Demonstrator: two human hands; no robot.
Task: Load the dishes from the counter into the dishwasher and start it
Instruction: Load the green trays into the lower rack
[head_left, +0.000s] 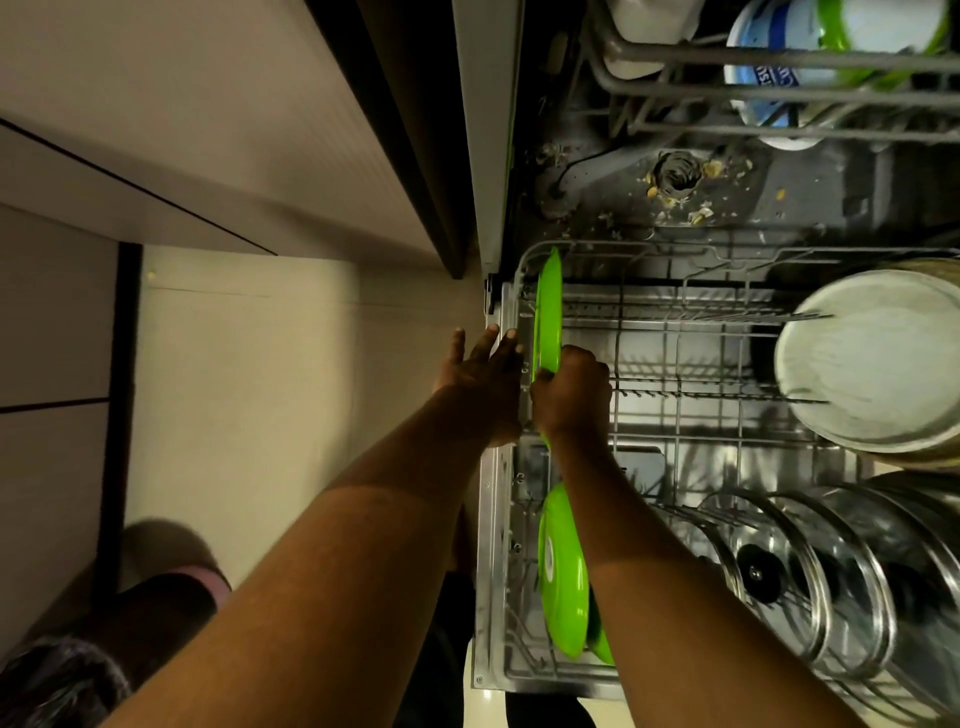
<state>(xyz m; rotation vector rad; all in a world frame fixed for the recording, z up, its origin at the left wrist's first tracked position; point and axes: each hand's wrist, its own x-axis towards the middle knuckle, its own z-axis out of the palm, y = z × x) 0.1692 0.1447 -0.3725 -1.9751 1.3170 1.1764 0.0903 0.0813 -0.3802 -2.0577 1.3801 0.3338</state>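
Green, edge-on, running away beyond the grip: clenching the right hand (569, 397) on the near rim of the plate (549, 312), resting the straight-fingered left hand (480, 382) just beside, on the rack (675, 314).

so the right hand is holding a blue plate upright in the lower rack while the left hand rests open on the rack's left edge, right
Not quite: the head view shows the plate is green, not blue. The rest holds: the right hand grips it upright in the lower rack, and the left hand rests open on the rack's left edge.
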